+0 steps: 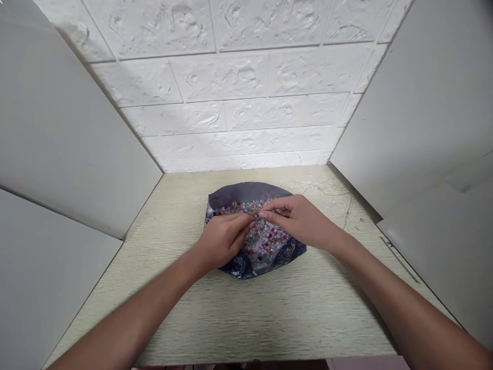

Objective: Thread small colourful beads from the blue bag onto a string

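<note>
A dark blue patterned bag (246, 193) lies spread on the tabletop, with many small colourful beads (265, 239) in its middle. Over the beads, my left hand (227, 237) has its fingers pinched together. My right hand (295, 218) meets it from the other side, thumb and forefinger closed in a pinch close to the left fingertips. Whatever lies between the fingers of either hand is too small to make out. The near edge of the bag has pale rose-like swirls.
Thin loose thread (339, 198) lies tangled on the pale wooden tabletop (265, 313), right of the bag. A slim metal rod-like piece (400, 259) rests near the right edge. White brick-pattern wall (239, 77) stands behind, with grey-white panels on both sides.
</note>
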The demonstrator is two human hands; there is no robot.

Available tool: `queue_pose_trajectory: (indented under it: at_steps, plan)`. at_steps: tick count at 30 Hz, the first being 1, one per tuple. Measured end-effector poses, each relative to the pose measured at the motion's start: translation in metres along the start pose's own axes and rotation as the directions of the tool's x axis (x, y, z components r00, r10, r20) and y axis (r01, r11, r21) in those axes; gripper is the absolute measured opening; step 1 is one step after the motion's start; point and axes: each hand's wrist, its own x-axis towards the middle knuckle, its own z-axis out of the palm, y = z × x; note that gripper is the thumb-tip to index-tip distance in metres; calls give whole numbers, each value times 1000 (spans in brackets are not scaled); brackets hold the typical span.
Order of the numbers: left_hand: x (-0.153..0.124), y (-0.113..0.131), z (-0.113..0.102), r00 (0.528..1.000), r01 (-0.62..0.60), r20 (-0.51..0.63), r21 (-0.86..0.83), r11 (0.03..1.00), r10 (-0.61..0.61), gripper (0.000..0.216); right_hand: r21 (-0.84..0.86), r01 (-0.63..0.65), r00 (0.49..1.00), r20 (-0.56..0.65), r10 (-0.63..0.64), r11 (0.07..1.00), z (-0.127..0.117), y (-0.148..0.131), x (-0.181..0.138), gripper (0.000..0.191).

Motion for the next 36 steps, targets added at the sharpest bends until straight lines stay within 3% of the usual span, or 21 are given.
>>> queue_pose_trajectory:
  at_steps: [6, 10, 15, 18, 21, 27, 33, 36]
  plan:
    - [0, 1, 1, 997, 69, -25, -70, 995, -71, 23, 5, 88, 995, 35, -89, 996, -2, -3, -3, 26]
    - [2, 5, -2, 985, 172, 30, -138, 975, -169, 41, 112, 70, 993, 89, -81, 991, -2, -10, -7, 30]
    - [4, 5, -3, 981, 188, 97, -286, 940, -166, 25, 118, 74, 990, 109, -87, 990, 1, -9, -8, 28]
    - [4, 3, -3, 977, 209, 27, -278, 937, -210, 33, 64, 48, 998, 32, -50, 997, 2, -4, -7, 24]
    - [4, 3, -2, 983, 171, -25, -246, 954, -182, 25, -15, -3, 1000, -27, 3, 1000, 2, -3, -7, 22]
    - [1, 1, 6, 993, 101, -43, -99, 990, -106, 24, -175, 25, 991, 134, -1, 984, 5, -9, -6, 28]
    - [0, -2, 10, 980, 153, -123, -57, 987, -159, 23, -160, 10, 989, 147, 14, 987, 5, -6, -6, 25]
    - [1, -2, 9, 981, 151, -111, -68, 986, -158, 23, -136, 37, 989, 147, -17, 990, 4, -5, -6, 23]
